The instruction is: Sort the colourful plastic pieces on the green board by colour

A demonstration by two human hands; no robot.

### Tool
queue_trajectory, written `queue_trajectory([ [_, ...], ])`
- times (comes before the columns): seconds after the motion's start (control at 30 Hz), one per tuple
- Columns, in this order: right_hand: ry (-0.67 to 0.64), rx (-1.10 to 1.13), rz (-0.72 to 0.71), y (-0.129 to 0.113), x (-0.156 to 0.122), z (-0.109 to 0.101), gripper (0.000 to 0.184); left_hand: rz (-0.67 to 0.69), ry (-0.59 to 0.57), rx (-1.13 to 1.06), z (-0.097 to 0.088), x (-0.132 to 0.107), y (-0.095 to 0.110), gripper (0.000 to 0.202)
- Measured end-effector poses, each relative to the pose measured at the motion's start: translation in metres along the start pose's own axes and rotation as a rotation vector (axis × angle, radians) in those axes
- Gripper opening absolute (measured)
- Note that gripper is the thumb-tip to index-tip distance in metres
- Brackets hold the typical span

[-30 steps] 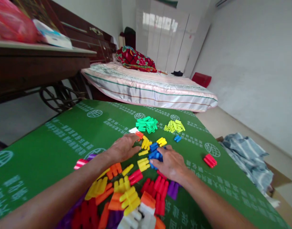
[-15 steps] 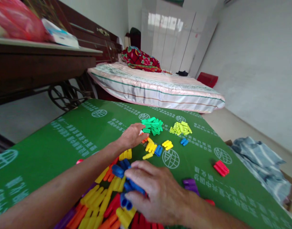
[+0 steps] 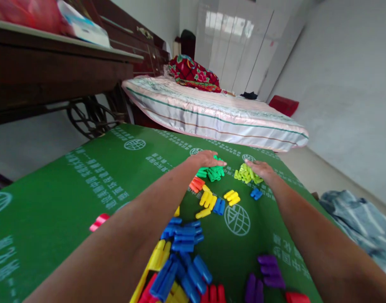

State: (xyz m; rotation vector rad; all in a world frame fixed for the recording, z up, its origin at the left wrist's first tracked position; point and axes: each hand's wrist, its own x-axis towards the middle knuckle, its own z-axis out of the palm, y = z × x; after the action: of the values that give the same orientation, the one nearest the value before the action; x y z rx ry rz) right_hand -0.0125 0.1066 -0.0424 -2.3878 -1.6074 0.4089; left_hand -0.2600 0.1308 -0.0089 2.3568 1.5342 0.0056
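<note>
My left hand (image 3: 208, 159) reaches to the far part of the table and rests on a pile of green tube-shaped plastic pieces (image 3: 215, 171), its fingers stretched out. My right hand (image 3: 261, 169) lies against a pile of lime-yellow pieces (image 3: 247, 173), fingers extended along its far right side. An orange piece (image 3: 197, 184) sits just in front of the green pile. Nearer are yellow pieces (image 3: 208, 199) with a blue piece (image 3: 219, 206) beside them, another yellow piece (image 3: 232, 197), and a blue one (image 3: 256, 193) below the lime pile.
A mixed heap has blue pieces (image 3: 188, 235) on top, partly behind my left forearm. Purple pieces (image 3: 271, 270) and a pink-red piece (image 3: 99, 221) lie apart on the green printed board (image 3: 133, 168). A bed (image 3: 218, 118) stands beyond; folded cloth (image 3: 357, 223) is at right.
My right hand has left the blue pieces on the near heap and moved forward to the lime pile. My left hand has shifted from the orange piece onto the green pile.
</note>
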Motion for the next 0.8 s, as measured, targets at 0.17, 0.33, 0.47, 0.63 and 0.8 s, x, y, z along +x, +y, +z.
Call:
queue_trajectory([
  [0.17,-0.052,-0.042,-0.050,-0.021,-0.008,0.011,0.071,0.129,-0.142,0.039,-0.001,-0.023,0.023,0.079],
  [0.33,-0.099,-0.034,-0.125,-0.039,-0.046,0.010,0.059,0.233,-0.163,0.045,0.003,-0.062,0.027,0.073],
  [0.47,-0.121,-0.008,-0.164,-0.052,-0.084,0.009,0.050,0.271,-0.166,-0.028,0.003,-0.097,0.028,0.066],
  [0.63,-0.139,0.069,-0.212,-0.066,-0.124,0.012,0.044,0.291,-0.180,-0.015,0.005,-0.146,0.035,0.054],
  [0.8,-0.198,0.193,-0.279,-0.075,-0.161,0.018,0.044,0.393,-0.141,0.037,0.007,-0.195,0.038,0.037],
])
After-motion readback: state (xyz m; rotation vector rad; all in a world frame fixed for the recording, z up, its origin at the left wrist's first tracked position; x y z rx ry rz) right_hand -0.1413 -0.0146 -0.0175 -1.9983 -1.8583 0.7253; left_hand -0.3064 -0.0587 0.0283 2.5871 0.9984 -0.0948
